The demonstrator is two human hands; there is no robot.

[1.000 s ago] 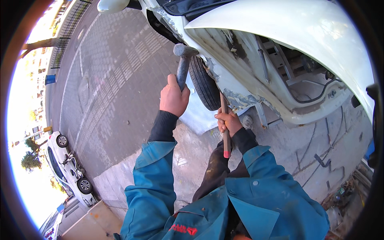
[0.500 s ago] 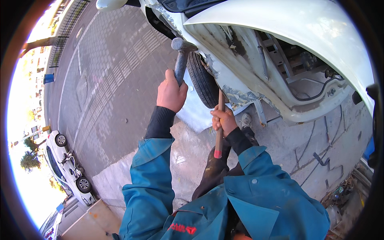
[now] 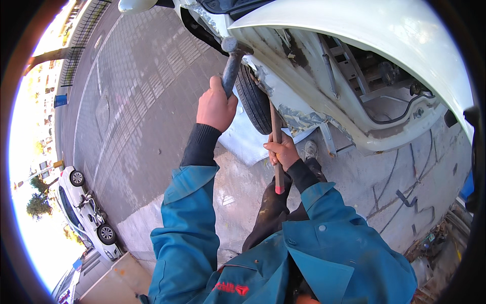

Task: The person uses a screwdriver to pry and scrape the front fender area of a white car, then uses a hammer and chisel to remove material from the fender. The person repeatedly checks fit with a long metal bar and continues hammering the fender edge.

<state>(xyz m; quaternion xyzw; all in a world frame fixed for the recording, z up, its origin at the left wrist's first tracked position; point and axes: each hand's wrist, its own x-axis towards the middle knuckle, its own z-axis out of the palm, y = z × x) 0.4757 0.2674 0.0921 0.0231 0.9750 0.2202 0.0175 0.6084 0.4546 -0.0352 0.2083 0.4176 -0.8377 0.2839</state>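
Note:
My left hand (image 3: 216,106) is closed round the grey shaft of a hammer (image 3: 234,66). The hammer's round face points up and left, and the dark other end of its head lies at the torn edge of the white car body (image 3: 288,83). Lower down, my right hand (image 3: 282,152) wraps round a wooden stick (image 3: 276,124) with a red lower end. That stick slants up past the black tyre (image 3: 253,104) to the damaged, flaking panel. I cannot tell whether its top touches the panel or carries a tool head.
A wide opening in the car body shows bare metal and a strut (image 3: 329,71). Beside the tyre, a pale sheet (image 3: 240,137) lies on the ground. A parked white car (image 3: 83,207) stands at the left. Several pieces of clutter (image 3: 430,248) lie at the lower right.
The hammer and my left hand have moved slightly up. The stick now leans more to the left at its top, and its red end has shifted a little up and right.

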